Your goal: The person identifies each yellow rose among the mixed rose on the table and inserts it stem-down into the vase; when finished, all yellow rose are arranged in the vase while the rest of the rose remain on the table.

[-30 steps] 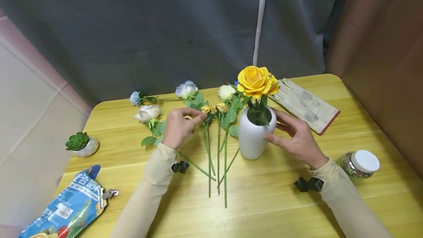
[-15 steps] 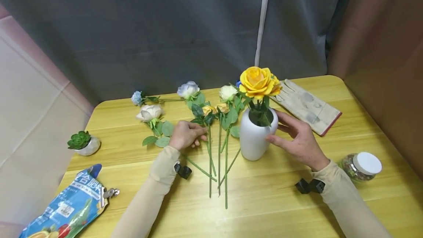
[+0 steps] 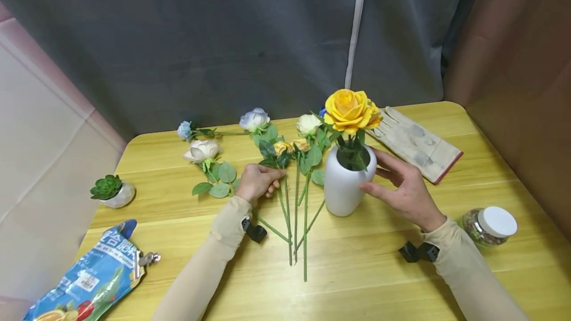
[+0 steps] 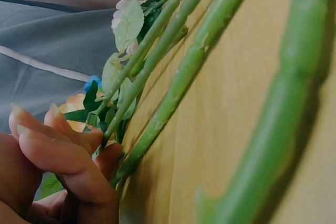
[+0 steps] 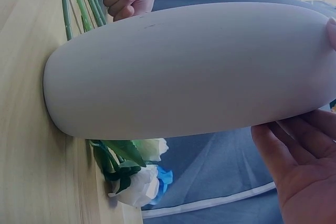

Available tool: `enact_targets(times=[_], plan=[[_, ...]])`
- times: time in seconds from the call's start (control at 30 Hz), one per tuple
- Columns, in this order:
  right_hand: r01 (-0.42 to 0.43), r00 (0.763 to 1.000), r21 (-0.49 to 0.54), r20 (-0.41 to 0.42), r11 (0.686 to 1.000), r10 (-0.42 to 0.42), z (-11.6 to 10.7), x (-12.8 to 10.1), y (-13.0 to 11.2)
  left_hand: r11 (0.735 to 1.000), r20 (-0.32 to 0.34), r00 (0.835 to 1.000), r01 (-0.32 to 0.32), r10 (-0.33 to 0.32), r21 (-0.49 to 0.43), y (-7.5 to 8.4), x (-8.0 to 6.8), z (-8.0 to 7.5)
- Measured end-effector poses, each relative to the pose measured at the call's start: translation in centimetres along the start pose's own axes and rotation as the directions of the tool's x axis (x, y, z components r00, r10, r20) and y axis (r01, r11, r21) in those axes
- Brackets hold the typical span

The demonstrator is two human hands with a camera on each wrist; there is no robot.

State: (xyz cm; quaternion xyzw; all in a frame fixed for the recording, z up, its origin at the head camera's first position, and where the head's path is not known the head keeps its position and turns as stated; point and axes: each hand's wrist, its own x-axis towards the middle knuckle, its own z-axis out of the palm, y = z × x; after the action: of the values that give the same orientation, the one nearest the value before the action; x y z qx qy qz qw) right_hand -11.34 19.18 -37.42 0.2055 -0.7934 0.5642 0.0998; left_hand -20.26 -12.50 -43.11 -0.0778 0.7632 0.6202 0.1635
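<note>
With thumb and fingertips my left hand (image 3: 258,182) pinches the green stem of a small yellow rose (image 3: 282,148) just below its leaves. Other stems (image 4: 173,93) lie beside those fingers in the left wrist view. My right hand (image 3: 403,189) holds the upper side of a white vase (image 3: 341,192), fingers round its far side and thumb at the front. The vase stands upright on the table, and large yellow roses (image 3: 348,110) rise from its mouth. A second small yellow rose (image 3: 301,144) and a cream rose (image 3: 309,124) lie between the hands.
White (image 3: 202,151) and pale blue roses (image 3: 255,120) lie at the back left. A potted succulent (image 3: 117,194) and a blue bag (image 3: 93,276) with a metal clip are on the left. Work gloves (image 3: 417,145) and a lidded jar (image 3: 490,224) are on the right.
My left hand has come down from the small yellow flower head to its stem, and the stem's lower end has shifted slightly right. The right hand stays on the vase.
</note>
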Motion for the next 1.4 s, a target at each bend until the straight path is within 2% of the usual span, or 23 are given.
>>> enact_targets(times=[0.27, 0.5, 0.63, 0.73, 0.8, 0.83, 0.87, 0.9, 0.93, 1.0, 1.07, 1.13, 1.17, 1.2, 1.27, 1.33, 1.4], plan=[[0.011, 1.0, -0.013, -0.008, 1.0, -0.011, -0.1, 0.0, -0.1, 0.997, 0.013, 1.0, 0.005, -0.004, -0.078, 0.3, 0.2, -0.3], [0.01, 1.0, -0.01, -0.007, 1.0, -0.011, -0.2, 0.0, -0.1, 0.996, 0.023, 0.999, -0.047, 0.049, -0.079, 1.7, -0.5, -0.9], [0.009, 1.0, -0.009, -0.008, 1.0, -0.009, -0.2, 0.0, -0.1, 0.985, -0.006, 0.993, -0.116, 0.116, -0.13, 3.9, -2.0, -1.2], [0.006, 1.0, -0.017, -0.006, 1.0, -0.006, -0.1, 0.1, 0.0, 0.954, -0.041, 0.975, -0.223, 0.219, -0.201, 6.1, -3.9, -1.4], [0.006, 1.0, -0.02, -0.004, 1.0, -0.006, -0.2, 0.1, 0.0, 0.905, -0.088, 0.943, -0.331, 0.319, -0.268, 7.8, -5.4, -1.5], [0.006, 1.0, -0.023, -0.003, 1.0, -0.006, -0.2, 0.1, 0.0, 0.867, -0.121, 0.92, -0.391, 0.372, -0.309, 8.6, -6.1, -1.5], [0.005, 1.0, -0.025, -0.003, 1.0, -0.005, -0.2, 0.1, 0.0, 0.817, -0.164, 0.889, -0.457, 0.426, -0.352, 9.4, -6.8, -1.5], [0.004, 1.0, -0.025, -0.002, 1.0, -0.004, -0.2, 0.1, 0.0, 0.76, -0.213, 0.854, -0.52, 0.475, -0.39, 10.2, -7.4, -1.4], [0.003, 1.0, -0.025, -0.003, 1.0, -0.003, -0.2, 0.1, 0.0, 0.69, -0.262, 0.814, -0.579, 0.518, -0.434, 11.0, -8.0, -1.4], [0.003, 1.0, -0.026, -0.003, 1.0, -0.004, -0.2, 0.1, 0.1, 0.535, -0.374, 0.721, -0.687, 0.583, -0.492, 12.4, -8.8, -1.3], [0.006, 1.0, -0.022, -0.005, 1.0, -0.006, -0.2, 0.0, 0.2, 0.387, -0.475, 0.638, -0.758, 0.606, -0.525, 13.5, -9.4, -1.1], [0.011, 1.0, -0.017, -0.008, 1.0, -0.011, -0.2, 0.0, 0.2, 0.274, -0.558, 0.571, -0.804, 0.602, -0.528, 14.3, -9.7, -0.9], [0.015, 1.0, -0.016, -0.008, 1.0, -0.015, -0.2, -0.1, 0.3, 0.237, -0.59, 0.543, -0.823, 0.598, -0.517, 14.6, -9.7, -0.7], [0.019, 1.0, -0.012, -0.01, 1.0, -0.02, -0.1, -0.1, 0.3, 0.207, -0.614, 0.523, -0.834, 0.591, -0.512, 14.9, -9.7, -0.5], [0.029, 1.0, -0.006, -0.012, 1.0, -0.029, -0.1, -0.1, 0.4, 0.172, -0.648, 0.494, -0.852, 0.58, -0.495, 15.2, -9.5, -0.1], [0.039, 0.999, 0.001, -0.014, 0.999, -0.039, -0.1, -0.1, 0.4, 0.155, -0.668, 0.479, -0.861, 0.57, -0.485, 15.4, -9.4, 0.1], [0.045, 0.999, 0.007, -0.013, 0.999, -0.045, 0.0, -0.1, 0.4, 0.134, -0.681, 0.472, -0.862, 0.56, -0.488, 15.6, -9.3, 0.2]])
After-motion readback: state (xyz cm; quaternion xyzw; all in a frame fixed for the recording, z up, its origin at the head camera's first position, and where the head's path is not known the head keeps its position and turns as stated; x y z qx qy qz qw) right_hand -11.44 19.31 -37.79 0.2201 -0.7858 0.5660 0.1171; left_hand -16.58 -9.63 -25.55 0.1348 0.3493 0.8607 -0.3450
